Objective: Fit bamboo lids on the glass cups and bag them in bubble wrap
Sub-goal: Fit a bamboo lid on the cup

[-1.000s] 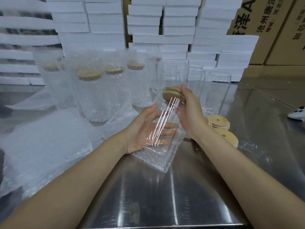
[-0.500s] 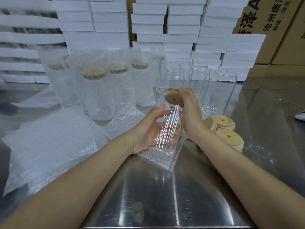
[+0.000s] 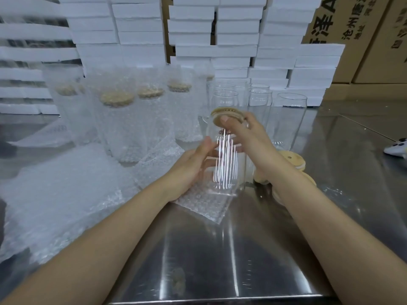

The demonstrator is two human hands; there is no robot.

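Left hand (image 3: 189,166) grips a cup (image 3: 229,172), right hand (image 3: 248,137) pinches its lid (image 3: 217,115), perhaps not seated; bagged cups (image 3: 123,119) left of it, bare cups (image 3: 290,119) behind.

There are two hands, the left hand (image 3: 191,166) and the right hand (image 3: 248,137), and between them one glass cup (image 3: 226,168) with one bamboo lid (image 3: 218,116). Behind stand at least five wrapped cups (image 3: 119,128) and about five bare cups (image 3: 291,119). At least three loose lids (image 3: 294,159) lie at the right; the arm hides some. One flat bubble wrap bag (image 3: 204,205) lies under the held cup. The white foam boxes (image 3: 138,23) are too many to count. Two cardboard boxes (image 3: 374,40) and one white object (image 3: 396,148) show.
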